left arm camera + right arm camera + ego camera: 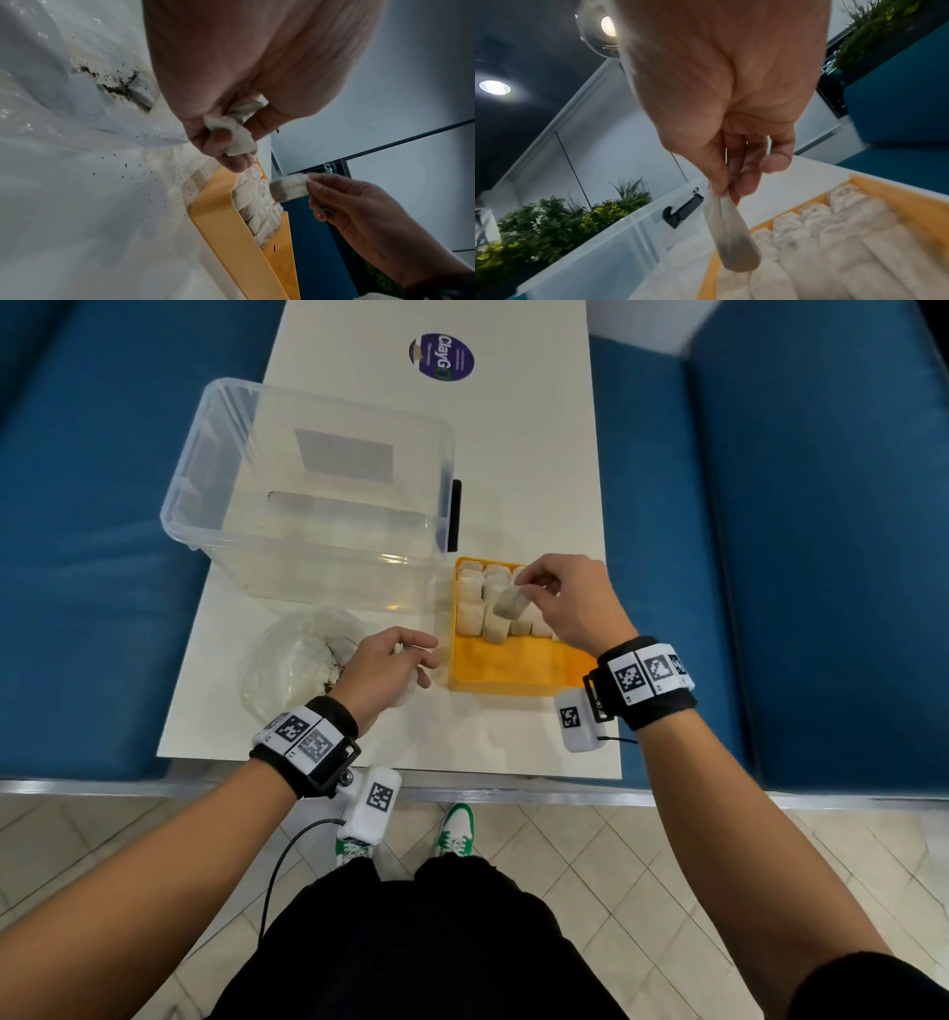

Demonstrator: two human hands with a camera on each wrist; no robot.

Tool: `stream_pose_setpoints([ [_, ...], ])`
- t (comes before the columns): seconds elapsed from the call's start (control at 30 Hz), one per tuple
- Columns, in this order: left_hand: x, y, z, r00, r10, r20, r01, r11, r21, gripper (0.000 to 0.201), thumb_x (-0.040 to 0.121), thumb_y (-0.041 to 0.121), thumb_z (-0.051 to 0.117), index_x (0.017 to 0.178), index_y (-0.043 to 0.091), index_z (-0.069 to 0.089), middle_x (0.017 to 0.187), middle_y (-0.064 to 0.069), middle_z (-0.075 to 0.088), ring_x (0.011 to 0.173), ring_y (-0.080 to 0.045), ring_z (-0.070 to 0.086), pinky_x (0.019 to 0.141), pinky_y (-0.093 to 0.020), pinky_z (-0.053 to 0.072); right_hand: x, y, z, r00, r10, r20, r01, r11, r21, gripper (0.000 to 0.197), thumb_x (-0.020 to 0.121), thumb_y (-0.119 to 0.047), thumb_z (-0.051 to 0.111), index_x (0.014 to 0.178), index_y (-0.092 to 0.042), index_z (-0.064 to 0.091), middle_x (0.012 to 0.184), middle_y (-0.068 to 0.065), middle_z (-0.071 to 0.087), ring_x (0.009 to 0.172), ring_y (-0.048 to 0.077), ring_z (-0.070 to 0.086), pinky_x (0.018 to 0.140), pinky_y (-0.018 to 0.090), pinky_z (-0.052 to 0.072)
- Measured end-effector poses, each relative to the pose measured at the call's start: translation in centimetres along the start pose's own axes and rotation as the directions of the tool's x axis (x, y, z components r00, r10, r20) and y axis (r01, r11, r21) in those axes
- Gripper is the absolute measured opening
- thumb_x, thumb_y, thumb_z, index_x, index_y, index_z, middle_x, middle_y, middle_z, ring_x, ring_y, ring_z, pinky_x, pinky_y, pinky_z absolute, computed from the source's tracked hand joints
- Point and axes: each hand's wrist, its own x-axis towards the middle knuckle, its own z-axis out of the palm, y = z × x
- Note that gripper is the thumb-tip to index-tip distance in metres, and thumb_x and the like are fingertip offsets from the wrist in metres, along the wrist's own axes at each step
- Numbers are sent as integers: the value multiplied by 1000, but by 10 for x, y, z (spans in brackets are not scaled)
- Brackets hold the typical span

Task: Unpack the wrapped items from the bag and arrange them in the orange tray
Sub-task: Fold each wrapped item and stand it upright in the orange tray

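The orange tray (pixel 506 672) sits on the white table, its far half filled with several white wrapped packets (pixel 472 613). My right hand (pixel 560 598) hovers over those rows and pinches one wrapped packet (pixel 511 603) by its top edge; the same packet (pixel 734 241) hangs from the fingertips in the right wrist view. My left hand (pixel 395 667) sits between the tray and the clear plastic bag (pixel 292 660), gripping a few wrapped packets (pixel 237 130) in its curled fingers. The bag lies flattened, with dark crumbs inside.
A large clear plastic bin (pixel 308 495) with a black latch (pixel 454 516) stands behind the bag, touching the tray's far left corner. A round purple sticker (pixel 441 357) lies at the table's far end. Blue seats flank the table. Dark crumbs (pixel 154 176) dot the tabletop.
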Motion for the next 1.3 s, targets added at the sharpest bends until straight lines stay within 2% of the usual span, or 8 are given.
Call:
stream_pose_setpoints([
  [0.2, -2, 3, 0, 1000, -12, 8, 12, 1000, 19, 26, 102, 5, 49, 110, 15, 72, 93, -1, 75, 70, -13, 66, 58, -27, 42, 8, 30, 4, 969, 85, 231, -50, 987, -153, 9, 93, -10, 70, 96, -14, 78, 89, -6, 64, 87, 12, 60, 69, 9, 43],
  [0.3, -2, 3, 0, 1000, -20, 6, 20, 1000, 13, 25, 101, 5, 50, 110, 14, 72, 94, -1, 75, 72, -15, 66, 60, -28, 43, 13, 43, 16, 945, 142, 295, -81, 974, -212, 8, 93, -11, 72, 92, -18, 77, 93, -2, 64, 90, 15, 61, 67, 13, 41],
  [0.47, -3, 5, -1, 999, -49, -2, 49, 998, -37, 23, 99, 4, 57, 115, 13, 70, 99, -2, 74, 78, -17, 66, 74, -31, 46, 22, 53, 32, 962, 157, 225, -107, 970, -220, 9, 92, -15, 70, 91, -23, 72, 99, 0, 68, 93, 16, 61, 76, 23, 45],
  [0.63, -5, 8, -3, 998, -54, 33, 55, 998, -24, 30, 98, -2, 52, 120, 11, 68, 104, -5, 73, 83, -18, 66, 77, -30, 47, 32, 54, 36, 971, 173, 166, -131, 962, -239, 19, 91, -14, 65, 82, -31, 67, 99, -2, 69, 94, 17, 63, 81, 29, 54],
  [0.83, -5, 10, -4, 996, -67, 54, 69, 997, -35, 44, 93, -13, 40, 123, 7, 66, 106, -9, 70, 82, -18, 67, 72, -28, 47, 37, 54, 36, 970, 221, 103, -193, 953, -234, 13, 90, -14, 66, 86, -26, 70, 99, 0, 70, 86, 16, 64, 73, 25, 48],
  [1.03, -4, 8, -7, 994, -51, 98, 60, 993, -99, 50, 91, -21, 38, 127, 4, 61, 116, -17, 69, 94, -22, 74, 54, -24, 53, 33, 48, 32, 972, 230, 44, -218, 957, -192, 15, 91, -9, 60, 96, -16, 73, 97, 3, 69, 83, 17, 63, 70, 25, 47],
  [1.17, -4, 8, -8, 990, -30, 136, 53, 983, -175, 42, 96, -21, 43, 129, 0, 57, 120, -23, 69, 107, -33, 74, 63, -27, 59, 24, 29, 26, 991, 125, -54, -132, 981, -145, 12, 90, -11, 61, 93, -17, 72, 84, -3, 66, 82, 16, 63, 73, 28, 54],
  [1.3, -3, 8, -6, 989, -43, 142, 87, 942, -325, 33, 100, -20, 43, 126, -6, 56, 119, -29, 67, 105, -39, 73, 80, -32, 64, 4, -10, 22, 997, -73, 26, 72, 996, 46, 7, 88, -14, 68, 89, -19, 72, 83, -9, 70, 74, -1, 60, 71, 11, 44],
])
